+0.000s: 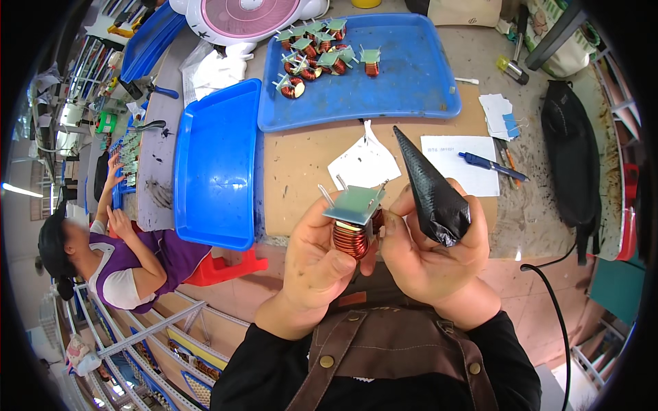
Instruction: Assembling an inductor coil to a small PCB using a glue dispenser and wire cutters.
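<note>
Close to my body, my left hand (pixel 317 264) grips a copper-wound coil (pixel 350 240) topped by a green square plate (pixel 356 204) with metal leads sticking up. The fingers of my right hand (pixel 432 253) pinch at the coil's right side. That same hand also holds a black cone-shaped bag (pixel 432 188), its narrow tip pointing up and to the left and its gathered end in the palm. Whether the right fingertips hold a wire or the coil itself is hidden.
Similar coils stand in a blue tray (pixel 404 103) at the back; a second blue tray (pixel 216 229) lies left. Paper with a pen (pixel 490 165), a white cloth scrap (pixel 365 161) and a black pouch (pixel 569 157) are on the table. A co-worker (pixel 130 253) sits far left.
</note>
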A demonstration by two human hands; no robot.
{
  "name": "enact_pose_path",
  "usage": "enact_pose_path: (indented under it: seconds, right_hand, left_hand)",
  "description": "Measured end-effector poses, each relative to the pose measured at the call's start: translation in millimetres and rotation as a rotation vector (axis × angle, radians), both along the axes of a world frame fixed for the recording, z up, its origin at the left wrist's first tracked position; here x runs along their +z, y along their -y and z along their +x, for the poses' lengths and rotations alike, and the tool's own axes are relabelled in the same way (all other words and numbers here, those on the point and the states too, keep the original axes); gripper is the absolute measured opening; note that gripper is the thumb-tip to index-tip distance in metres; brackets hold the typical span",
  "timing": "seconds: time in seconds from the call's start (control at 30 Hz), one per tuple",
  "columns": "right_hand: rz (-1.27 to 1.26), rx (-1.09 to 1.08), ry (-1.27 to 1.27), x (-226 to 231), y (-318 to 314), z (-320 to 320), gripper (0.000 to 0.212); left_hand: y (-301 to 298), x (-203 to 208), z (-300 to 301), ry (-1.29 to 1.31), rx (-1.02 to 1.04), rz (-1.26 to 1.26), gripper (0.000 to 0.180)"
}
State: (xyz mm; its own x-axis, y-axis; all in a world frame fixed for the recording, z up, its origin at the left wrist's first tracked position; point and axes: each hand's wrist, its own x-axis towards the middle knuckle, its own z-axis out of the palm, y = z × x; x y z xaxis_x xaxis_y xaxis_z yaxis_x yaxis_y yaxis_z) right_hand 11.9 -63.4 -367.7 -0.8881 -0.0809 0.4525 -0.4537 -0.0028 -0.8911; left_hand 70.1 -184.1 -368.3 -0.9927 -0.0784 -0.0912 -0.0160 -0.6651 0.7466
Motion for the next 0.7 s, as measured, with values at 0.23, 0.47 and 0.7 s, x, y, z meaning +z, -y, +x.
enact_pose_path:
  seconds: [0.23,0.47,0.7]
  right_hand:
    - [-0.114,0.181,-0.054,-6.8,-11.1,-6.9,0.034]
    - [0.332,0.083,-0.376,-19.3,-12.1,-22.2,0.016]
    - [0.459,0.161,-0.376,-13.9,-20.2,-17.0,0.029]
  left_hand:
    - [0.8,-5.2,-2.0,0.014,-0.036,0.051,0.073]
    - [-2.0,-17.6,-8.5,0.006,-0.131,0.225,0.091]
    - [-3.1,-24.5,-20.4,-0.078,-0.099,0.067,0.076]
